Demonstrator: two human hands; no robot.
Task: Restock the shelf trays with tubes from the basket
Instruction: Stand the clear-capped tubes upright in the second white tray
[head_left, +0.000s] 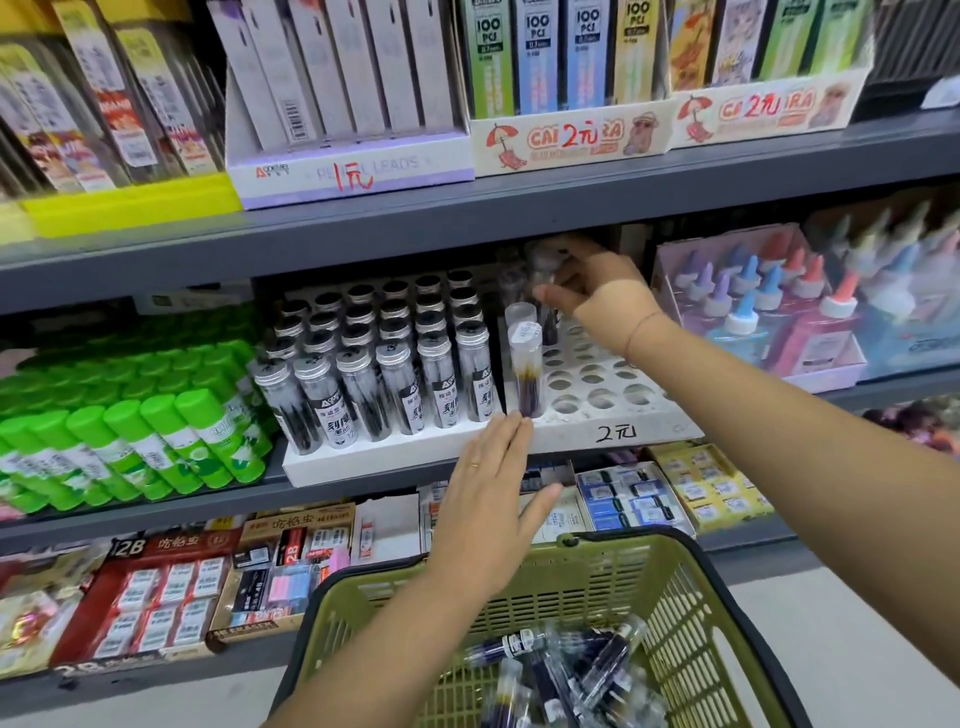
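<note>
In the right tray (649, 432) front holes lie open; upper shelf (519, 208) overhangs back rows.

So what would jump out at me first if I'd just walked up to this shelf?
Probably the right hand gripping a blurred tube at the back of the mostly empty white tray. Then the left hand, flat against that tray's front edge, and the green basket of tubes below.

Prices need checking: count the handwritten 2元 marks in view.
3: one red on the left capybara box, one red on the right capybara box, one black on the front of the white tray. Others may be hidden.
</note>
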